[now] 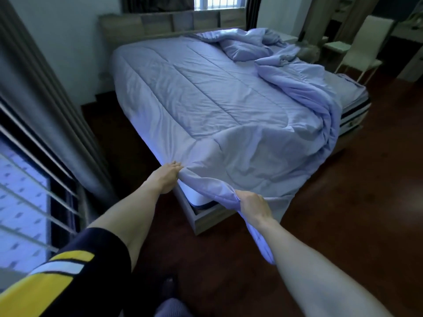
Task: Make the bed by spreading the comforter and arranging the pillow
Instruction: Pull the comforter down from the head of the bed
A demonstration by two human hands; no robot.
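A pale lilac comforter (206,99) covers most of the bed (206,219), flat on the left half and bunched in folds along the right side and near the headboard. A pillow (246,50) in the same lilac lies among the folds at the far right of the bed. My left hand (168,177) pinches the comforter's edge at the bed's near left corner. My right hand (253,205) grips the same edge further right, and a length of fabric hangs down below my forearm. The mattress corner shows white under the lifted edge.
A grey curtain (45,106) and a barred window (23,202) stand close on my left. A wooden headboard (160,24) with shelves runs behind the bed. A white chair (364,49) and a small table stand at the far right. Dark wooden floor (343,213) surrounds the bed.
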